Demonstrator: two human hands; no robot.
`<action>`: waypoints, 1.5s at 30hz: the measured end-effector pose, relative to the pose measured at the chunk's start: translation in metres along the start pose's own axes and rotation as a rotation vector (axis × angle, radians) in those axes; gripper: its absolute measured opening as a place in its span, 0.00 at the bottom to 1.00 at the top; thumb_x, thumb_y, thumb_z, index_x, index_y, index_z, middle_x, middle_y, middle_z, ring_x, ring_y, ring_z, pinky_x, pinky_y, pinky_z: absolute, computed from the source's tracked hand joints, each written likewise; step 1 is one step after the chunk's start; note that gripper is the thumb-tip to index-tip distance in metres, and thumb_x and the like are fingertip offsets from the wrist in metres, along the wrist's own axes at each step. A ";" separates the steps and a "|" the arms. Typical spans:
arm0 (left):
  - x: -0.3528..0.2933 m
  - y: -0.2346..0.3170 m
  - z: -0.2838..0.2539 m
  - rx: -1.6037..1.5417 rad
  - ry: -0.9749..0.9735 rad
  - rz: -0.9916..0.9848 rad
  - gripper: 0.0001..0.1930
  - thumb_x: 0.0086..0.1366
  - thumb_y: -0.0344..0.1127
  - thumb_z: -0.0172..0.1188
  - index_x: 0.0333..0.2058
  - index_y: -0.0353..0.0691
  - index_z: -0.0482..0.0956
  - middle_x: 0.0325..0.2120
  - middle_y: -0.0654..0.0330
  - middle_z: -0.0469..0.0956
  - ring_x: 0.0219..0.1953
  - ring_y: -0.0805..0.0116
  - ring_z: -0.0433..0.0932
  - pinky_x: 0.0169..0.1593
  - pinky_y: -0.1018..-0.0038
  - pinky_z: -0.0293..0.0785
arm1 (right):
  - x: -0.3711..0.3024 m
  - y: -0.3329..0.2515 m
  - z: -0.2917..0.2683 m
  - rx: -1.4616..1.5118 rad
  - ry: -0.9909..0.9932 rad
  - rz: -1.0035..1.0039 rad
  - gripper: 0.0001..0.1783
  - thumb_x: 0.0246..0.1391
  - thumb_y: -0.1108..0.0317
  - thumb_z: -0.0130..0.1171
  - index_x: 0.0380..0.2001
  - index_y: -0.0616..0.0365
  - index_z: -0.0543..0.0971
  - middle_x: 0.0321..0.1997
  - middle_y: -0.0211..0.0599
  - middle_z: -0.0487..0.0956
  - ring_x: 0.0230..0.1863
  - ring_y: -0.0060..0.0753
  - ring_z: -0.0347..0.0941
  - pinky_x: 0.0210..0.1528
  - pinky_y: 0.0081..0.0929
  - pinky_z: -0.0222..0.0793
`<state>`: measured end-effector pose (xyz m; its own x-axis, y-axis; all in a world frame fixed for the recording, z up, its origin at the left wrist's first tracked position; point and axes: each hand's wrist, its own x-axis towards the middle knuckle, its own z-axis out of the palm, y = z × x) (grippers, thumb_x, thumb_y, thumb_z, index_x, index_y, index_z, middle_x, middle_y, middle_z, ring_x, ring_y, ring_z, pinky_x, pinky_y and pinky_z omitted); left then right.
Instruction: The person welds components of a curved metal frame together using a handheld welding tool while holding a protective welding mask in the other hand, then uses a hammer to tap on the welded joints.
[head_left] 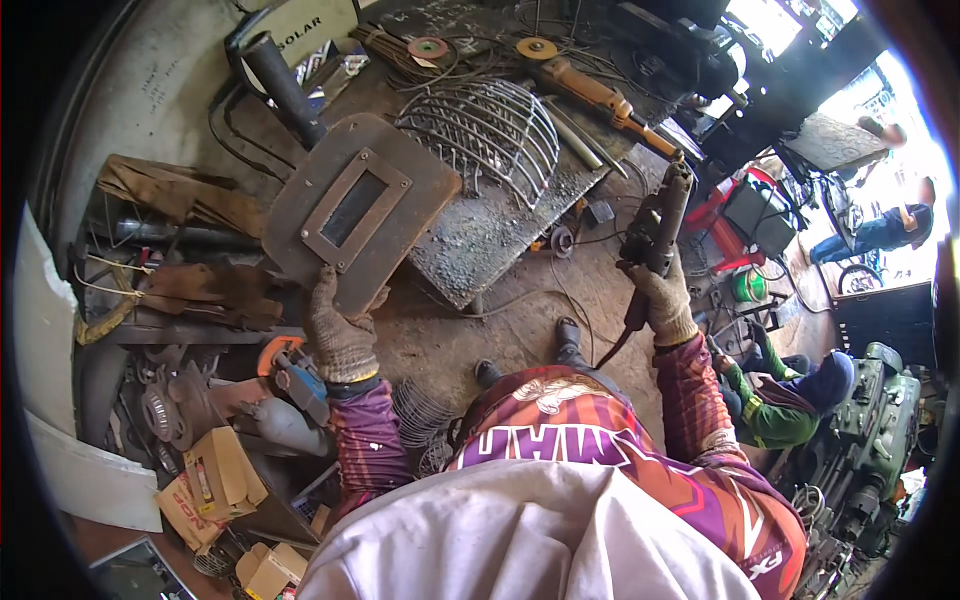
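Observation:
My left hand (pixel 338 335), in a knitted work glove, is closed round the lower end of a brown hand-held welding shield (pixel 415 185) with a dark rectangular window. The shield is raised at the left, in front of a work table (pixel 450 262) littered with grey grit. In my gloved right hand (pixel 662 298) is a dark welding electrode holder (pixel 660 220), pointing up and away; its cable (pixel 612 350) hangs below my fist. I cannot make out a rod in it. A curved grate of metal bars (pixel 485 130) rests on the table between the two tools.
An orange angle grinder (pixel 590 90) lies at the table's far right. Cables (pixel 545 293) cross the floor. At right are a red chair (pixel 708 215), a green bucket (pixel 750 287), a crouching person (pixel 775 405) and a green machine (pixel 870 440). Cardboard boxes (pixel 225 480) stand lower left.

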<state>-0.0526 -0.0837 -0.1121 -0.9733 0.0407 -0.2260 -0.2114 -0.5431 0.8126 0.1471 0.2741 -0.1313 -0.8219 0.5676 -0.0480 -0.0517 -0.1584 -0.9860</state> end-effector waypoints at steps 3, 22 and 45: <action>0.013 -0.006 -0.006 -0.087 -0.003 -0.021 0.20 0.62 0.42 0.59 0.48 0.36 0.71 0.41 0.52 0.79 0.35 0.57 0.82 0.29 0.61 0.84 | 0.002 -0.018 0.007 -0.093 0.101 -0.022 0.39 0.41 0.68 0.62 0.59 0.60 0.61 0.44 0.35 0.73 0.45 0.27 0.69 0.50 0.29 0.67; 0.008 -0.055 -0.032 -0.069 0.078 0.000 0.23 0.64 0.41 0.57 0.54 0.37 0.66 0.48 0.51 0.74 0.45 0.52 0.77 0.43 0.56 0.81 | 0.075 -0.048 -0.012 -1.105 -0.041 -0.019 0.44 0.35 0.56 0.69 0.58 0.58 0.64 0.47 0.51 0.76 0.52 0.49 0.73 0.54 0.37 0.67; -0.107 0.015 -0.014 0.468 -0.213 0.331 0.23 0.55 0.35 0.65 0.49 0.33 0.74 0.41 0.55 0.78 0.40 0.57 0.78 0.39 0.64 0.75 | 0.033 -0.027 -0.046 -0.928 0.047 0.087 0.46 0.34 0.56 0.69 0.59 0.57 0.64 0.46 0.46 0.76 0.48 0.42 0.74 0.52 0.34 0.67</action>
<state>0.0499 -0.1082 -0.0832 -0.9804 0.1258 0.1519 0.1353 -0.1317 0.9820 0.1480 0.3342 -0.1140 -0.7768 0.6193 -0.1141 0.4996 0.4957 -0.7105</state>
